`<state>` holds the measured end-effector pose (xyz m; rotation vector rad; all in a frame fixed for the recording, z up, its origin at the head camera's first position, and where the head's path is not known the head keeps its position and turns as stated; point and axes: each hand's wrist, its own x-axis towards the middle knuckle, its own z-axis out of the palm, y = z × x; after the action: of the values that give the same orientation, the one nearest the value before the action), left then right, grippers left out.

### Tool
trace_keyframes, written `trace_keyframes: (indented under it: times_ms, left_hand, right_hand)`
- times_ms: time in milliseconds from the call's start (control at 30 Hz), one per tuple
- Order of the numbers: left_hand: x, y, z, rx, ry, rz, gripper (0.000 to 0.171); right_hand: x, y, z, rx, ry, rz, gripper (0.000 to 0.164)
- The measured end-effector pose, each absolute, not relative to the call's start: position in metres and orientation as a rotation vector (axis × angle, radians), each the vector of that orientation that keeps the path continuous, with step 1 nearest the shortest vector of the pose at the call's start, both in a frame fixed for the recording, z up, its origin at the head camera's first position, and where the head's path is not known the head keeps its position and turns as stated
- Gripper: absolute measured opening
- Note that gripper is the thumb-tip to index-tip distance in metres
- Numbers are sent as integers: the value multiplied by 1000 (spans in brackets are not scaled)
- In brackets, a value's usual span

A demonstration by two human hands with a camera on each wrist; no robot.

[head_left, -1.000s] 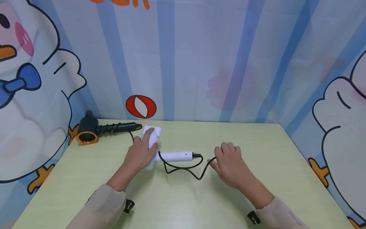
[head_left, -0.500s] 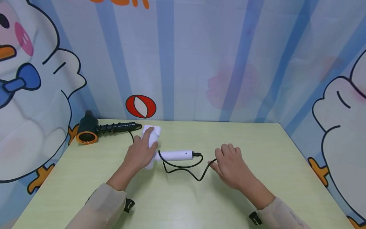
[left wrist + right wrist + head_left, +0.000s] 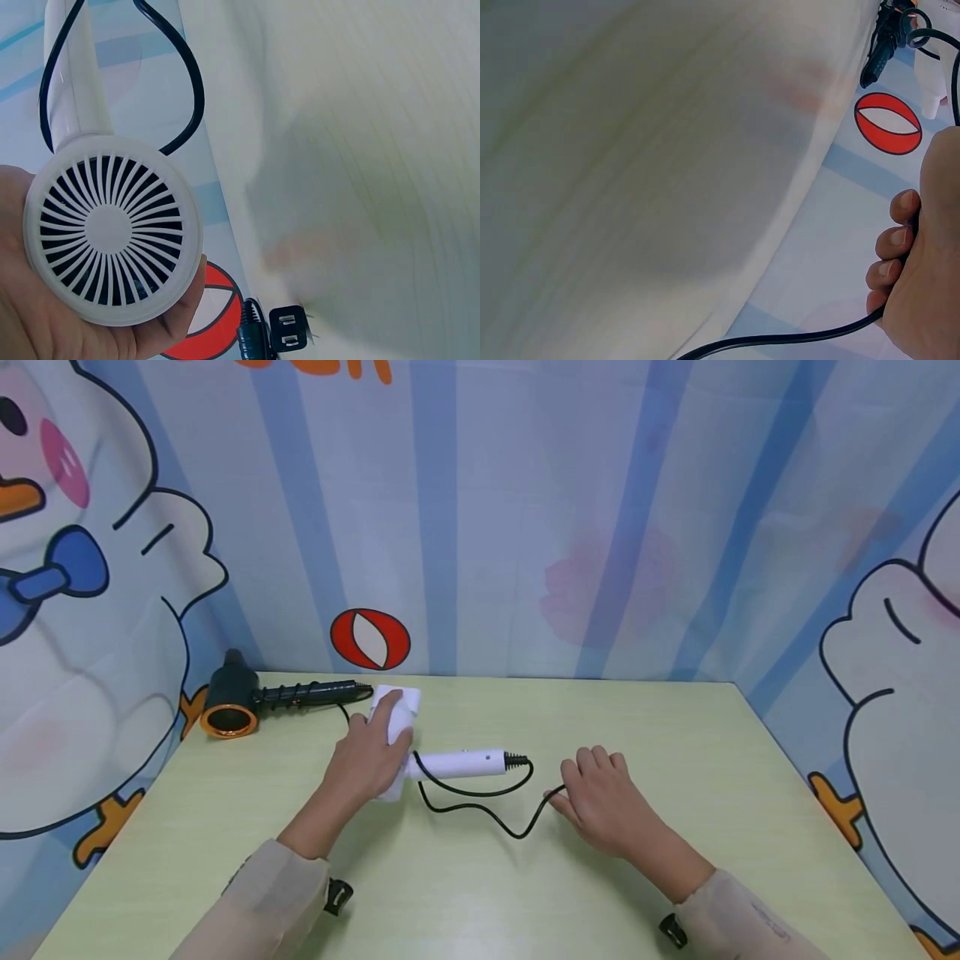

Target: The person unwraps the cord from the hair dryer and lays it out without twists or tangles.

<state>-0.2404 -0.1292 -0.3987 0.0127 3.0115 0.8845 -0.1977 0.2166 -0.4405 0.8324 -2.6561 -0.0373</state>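
Note:
A white hair dryer (image 3: 457,764) lies across the middle of the head view, its handle pointing right. My left hand (image 3: 367,756) grips its head, fingers curled round the barrel. The slatted round vent (image 3: 109,229) faces the left wrist camera, with the palm behind it. From the handle end runs a black cord (image 3: 517,835), bending in a loop below the handle. To the right, my right hand (image 3: 603,806) holds this cord; in the right wrist view the fingers (image 3: 894,241) curl round it and a length trails out below the fist.
A black hair dryer (image 3: 229,693) with an orange-rimmed nozzle stands at the table's back left corner, cord wound round its handle (image 3: 311,693). A black plug (image 3: 289,328) shows beside a dark handle end in the left wrist view. A printed curtain (image 3: 495,527) hangs behind the table (image 3: 675,727).
My right hand has moved slightly towards the front of the table with the cord. The cord's loops under the handle have spread apart. The white hair dryer has shifted slightly back in my left hand.

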Motion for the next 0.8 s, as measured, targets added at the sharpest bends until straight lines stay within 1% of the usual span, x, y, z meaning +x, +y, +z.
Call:
trace_keyframes:
  times_ms: [633,800]
  left_hand:
    - [-240,-129,-397,15,3008,885,65]
    - [-240,-129,-397,5,3005,875,65]
  right_hand:
    - [-205,217,-445,800,-2658,-78,42]
    - [-214,218,-448,708,-2729,-119,44]
